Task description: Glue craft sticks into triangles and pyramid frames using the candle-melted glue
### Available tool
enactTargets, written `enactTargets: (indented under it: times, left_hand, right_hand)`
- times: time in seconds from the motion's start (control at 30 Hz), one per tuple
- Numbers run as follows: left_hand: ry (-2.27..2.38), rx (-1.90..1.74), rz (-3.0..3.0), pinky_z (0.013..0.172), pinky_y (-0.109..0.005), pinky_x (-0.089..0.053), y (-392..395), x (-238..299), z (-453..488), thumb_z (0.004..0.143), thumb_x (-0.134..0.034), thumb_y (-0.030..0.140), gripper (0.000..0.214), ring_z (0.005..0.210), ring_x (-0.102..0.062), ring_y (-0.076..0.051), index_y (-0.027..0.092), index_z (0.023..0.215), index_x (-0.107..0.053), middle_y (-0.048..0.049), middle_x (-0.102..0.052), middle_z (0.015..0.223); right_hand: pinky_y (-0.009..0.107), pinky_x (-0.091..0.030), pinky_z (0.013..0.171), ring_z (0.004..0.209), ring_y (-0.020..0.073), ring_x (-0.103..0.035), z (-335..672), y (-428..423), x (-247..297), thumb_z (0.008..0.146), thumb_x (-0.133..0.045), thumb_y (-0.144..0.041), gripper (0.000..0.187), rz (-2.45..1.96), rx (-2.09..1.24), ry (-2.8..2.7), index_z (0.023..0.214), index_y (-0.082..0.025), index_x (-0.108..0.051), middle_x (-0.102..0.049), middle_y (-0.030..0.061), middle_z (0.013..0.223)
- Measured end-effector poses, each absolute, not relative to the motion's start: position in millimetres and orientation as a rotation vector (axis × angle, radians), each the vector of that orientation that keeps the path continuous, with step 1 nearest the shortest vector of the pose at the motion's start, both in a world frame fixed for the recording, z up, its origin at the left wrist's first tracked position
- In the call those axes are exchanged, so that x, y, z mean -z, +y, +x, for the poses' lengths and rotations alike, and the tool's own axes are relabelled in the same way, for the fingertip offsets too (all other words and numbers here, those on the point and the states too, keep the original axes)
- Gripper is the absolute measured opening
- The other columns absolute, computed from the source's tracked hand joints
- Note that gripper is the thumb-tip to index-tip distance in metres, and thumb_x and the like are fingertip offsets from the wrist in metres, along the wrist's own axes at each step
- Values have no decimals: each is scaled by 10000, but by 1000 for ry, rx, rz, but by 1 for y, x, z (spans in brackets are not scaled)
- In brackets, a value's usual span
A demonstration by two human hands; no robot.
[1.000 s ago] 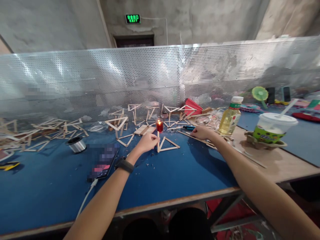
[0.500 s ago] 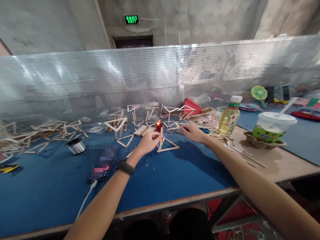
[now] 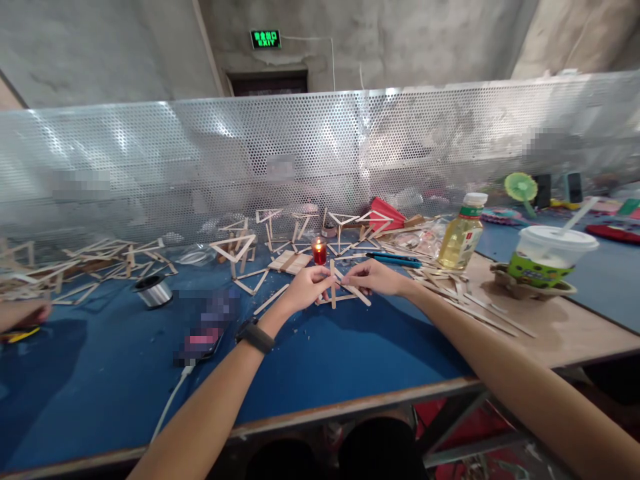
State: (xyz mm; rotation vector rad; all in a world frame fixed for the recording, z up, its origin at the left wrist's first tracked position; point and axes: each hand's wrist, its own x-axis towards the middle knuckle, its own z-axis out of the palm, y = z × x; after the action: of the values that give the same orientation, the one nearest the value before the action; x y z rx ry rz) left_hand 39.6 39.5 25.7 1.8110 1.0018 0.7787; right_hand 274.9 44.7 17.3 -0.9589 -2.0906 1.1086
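Observation:
My left hand (image 3: 311,287) is closed in a pinch on an upright wooden craft stick (image 3: 333,293). This stick stands at a small stick frame whose low crosspiece (image 3: 345,298) shows behind it. My right hand (image 3: 373,277) is closed too, its fingertips on a slanting craft stick (image 3: 361,297) just beside the upright one. Whether the two sticks touch is hard to see. Just beyond my hands a lit candle (image 3: 319,252) burns in a red glass. A flat bundle of sticks (image 3: 289,261) lies behind my left hand.
Several triangular stick frames (image 3: 233,248) line the perforated metal screen (image 3: 310,133). A solder-like wire spool (image 3: 153,291) and a charging phone (image 3: 207,330) are left. Right are a blue tool (image 3: 395,259), loose sticks, a bottle (image 3: 459,237) and a cup (image 3: 545,257). Another person's hand (image 3: 30,313) is far left.
My right hand has moved left and nearer, meeting my left hand, with a slanting stick now at its fingers. Another person's hand has come in at the left over the yellow tool.

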Motion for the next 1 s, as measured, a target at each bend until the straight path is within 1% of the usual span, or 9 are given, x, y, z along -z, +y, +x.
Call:
enactTargets:
  times: [0.07,0.13,0.23,0.33,0.53,0.73,0.9,1.0]
  left_hand:
    - [991,-776,1810,463,-239,-490,38,-25,41,904,-679,460,305,590,-642,-148,163,972,-690,-71,-748,819]
    - [989,-783,1799,457,-230,-479,38,-23,42,900,-685,456,295,573,-632,-148,167,959,-682,-30,-691,696]
    - [972,-793,1783,450,-222,-457,38,-20,45,908,-677,447,279,532,-614,-137,171,939,-664,1,-644,626]
    - [954,-809,1788,460,-236,-460,38,-18,47,930,-649,451,272,513,-622,-140,179,930,-653,-1,-659,634]
    - [984,-863,1813,472,-247,-477,34,-21,49,945,-625,429,253,510,-613,-143,178,922,-639,-2,-659,631]
    - [965,-885,1781,476,-243,-487,29,-24,52,933,-643,421,236,538,-623,-141,186,939,-619,-18,-693,699]
    - [931,-885,1713,471,-237,-489,29,-24,52,925,-662,461,289,557,-626,-141,182,998,-641,-29,-705,737]
    - [894,-859,1683,490,-226,-496,29,-25,50,909,-683,496,330,602,-638,-139,173,978,-666,-36,-705,767]
  right_hand:
    - [239,-450,514,531,114,-546,272,42,-18,870,-680,-628,465,-949,-1152,-2093,898,-178,-795,-632,-5,622]
    - [241,-477,521,547,122,-588,269,40,-20,857,-694,-633,460,-944,-1196,-2087,846,-182,-782,-664,8,647]
    - [235,-486,515,550,124,-619,264,36,-22,854,-693,-643,471,-925,-1231,-2081,779,-182,-755,-703,22,689]
    - [228,-487,509,541,120,-628,263,35,-22,862,-680,-651,482,-917,-1213,-2075,769,-182,-740,-705,22,699]
    - [231,-484,517,532,127,-610,265,38,-21,852,-706,-632,456,-916,-1143,-2004,740,-190,-682,-621,-10,579]
    - [234,-474,528,531,118,-581,266,37,-24,823,-749,-617,442,-909,-1179,-1956,753,-185,-685,-630,-9,573]
    - [226,-457,513,525,109,-580,266,38,-24,797,-775,-615,456,-925,-1206,-1896,717,-175,-687,-627,-8,578]
    - [226,-453,509,518,103,-575,266,39,-22,779,-801,-595,446,-922,-1196,-1882,713,-168,-692,-641,-2,601]
